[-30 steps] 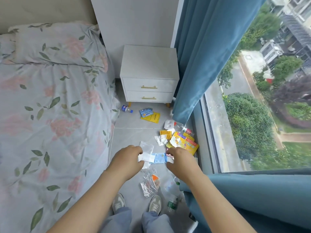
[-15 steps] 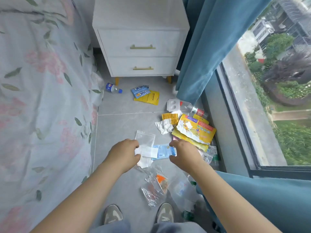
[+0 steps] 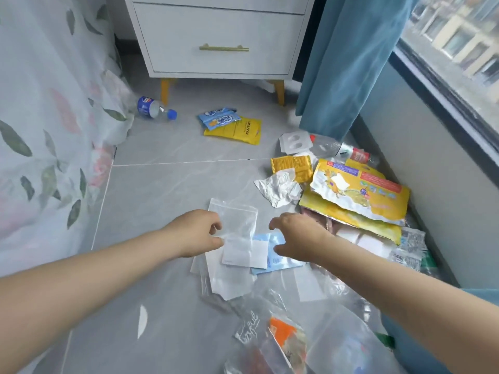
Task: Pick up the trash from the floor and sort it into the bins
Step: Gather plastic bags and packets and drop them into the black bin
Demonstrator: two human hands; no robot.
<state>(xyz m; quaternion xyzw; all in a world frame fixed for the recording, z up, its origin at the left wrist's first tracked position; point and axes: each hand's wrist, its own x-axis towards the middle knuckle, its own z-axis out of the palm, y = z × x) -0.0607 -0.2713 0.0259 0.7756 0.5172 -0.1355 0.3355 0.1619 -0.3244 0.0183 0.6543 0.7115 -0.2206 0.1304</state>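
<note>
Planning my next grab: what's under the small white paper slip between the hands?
The white slip overlaps a clear zip bag and the left edge of the light blue packet, with a bigger white sheet below. Anything beneath those layers is covered.

A bag lies on the floor between my left hand and right hand; bed left, nightstand ahead, wrappers heaped right against the wall
</note>
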